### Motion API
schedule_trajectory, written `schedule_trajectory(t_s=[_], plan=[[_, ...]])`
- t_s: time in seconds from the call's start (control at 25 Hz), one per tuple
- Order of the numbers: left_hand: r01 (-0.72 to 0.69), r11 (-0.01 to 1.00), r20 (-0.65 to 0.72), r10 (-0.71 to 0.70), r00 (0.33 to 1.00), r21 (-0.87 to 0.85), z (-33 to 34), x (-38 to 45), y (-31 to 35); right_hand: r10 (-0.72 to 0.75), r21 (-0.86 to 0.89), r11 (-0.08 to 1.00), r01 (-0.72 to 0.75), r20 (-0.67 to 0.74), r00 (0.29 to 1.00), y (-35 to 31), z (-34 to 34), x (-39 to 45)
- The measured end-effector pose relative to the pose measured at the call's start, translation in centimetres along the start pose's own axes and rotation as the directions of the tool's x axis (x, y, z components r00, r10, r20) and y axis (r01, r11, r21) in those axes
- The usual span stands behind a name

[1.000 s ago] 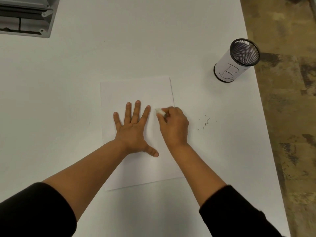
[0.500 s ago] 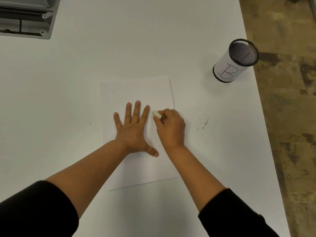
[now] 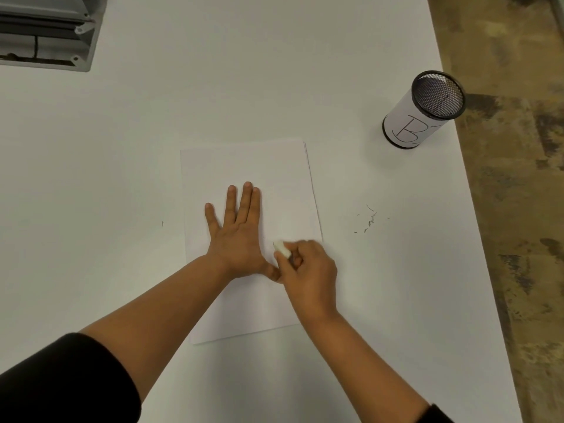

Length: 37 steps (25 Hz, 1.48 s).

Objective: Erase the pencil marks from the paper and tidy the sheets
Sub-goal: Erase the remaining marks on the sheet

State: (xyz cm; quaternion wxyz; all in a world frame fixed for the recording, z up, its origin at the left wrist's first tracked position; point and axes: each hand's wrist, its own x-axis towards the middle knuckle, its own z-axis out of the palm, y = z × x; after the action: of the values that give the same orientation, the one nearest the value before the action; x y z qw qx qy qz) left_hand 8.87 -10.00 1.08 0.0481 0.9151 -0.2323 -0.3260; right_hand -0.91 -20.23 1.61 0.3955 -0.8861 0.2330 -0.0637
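A stack of white paper sheets (image 3: 244, 166) lies in the middle of the white table, a lower sheet's edge showing along its right side. My left hand (image 3: 238, 236) presses flat on the top sheet, fingers spread. My right hand (image 3: 308, 270) is closed around a small white eraser (image 3: 281, 248), whose tip touches the paper just right of my left thumb. I see no pencil marks on the uncovered part of the sheet.
A black mesh pen cup (image 3: 422, 109) wrapped in paper marked "B" stands at the right near the table edge. Eraser crumbs (image 3: 370, 220) lie right of the sheets. A grey metal frame (image 3: 45, 32) sits at the far left corner. Patterned floor lies beyond the right edge.
My right hand has pulled the eraser down the sheet toward me, from beside my fingertips to beside my thumb. My left hand stays flat on the paper.
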Motion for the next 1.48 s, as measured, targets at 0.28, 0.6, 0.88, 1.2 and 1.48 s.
schedule_trajectory(t_s=[0.28,0.6,0.88,1.2,1.48], plan=[[0.001,1.0,0.008,-0.001,1.0,0.001,-0.1,0.0,0.1,0.006,-0.027,1.0,-0.005,0.009,1.0,-1.2,1.4,4.9],[-0.002,1.0,-0.005,0.002,1.0,0.017,-0.1,-0.1,0.1,-0.043,-0.065,0.997,0.044,0.022,0.999,-2.1,1.7,5.8],[-0.002,1.0,0.01,0.002,1.0,0.01,-0.2,0.1,0.1,-0.083,-0.06,0.994,0.086,0.052,0.995,-1.2,0.7,2.8],[-0.004,1.0,0.017,0.005,1.0,-0.01,-0.1,0.1,-0.1,-0.009,-0.098,0.995,0.009,0.0,1.0,0.1,-0.7,0.5],[0.0,1.0,0.061,0.001,0.998,-0.018,-0.6,-0.1,0.0,-0.023,-0.143,0.99,0.019,-0.029,0.999,-2.0,0.5,9.2]])
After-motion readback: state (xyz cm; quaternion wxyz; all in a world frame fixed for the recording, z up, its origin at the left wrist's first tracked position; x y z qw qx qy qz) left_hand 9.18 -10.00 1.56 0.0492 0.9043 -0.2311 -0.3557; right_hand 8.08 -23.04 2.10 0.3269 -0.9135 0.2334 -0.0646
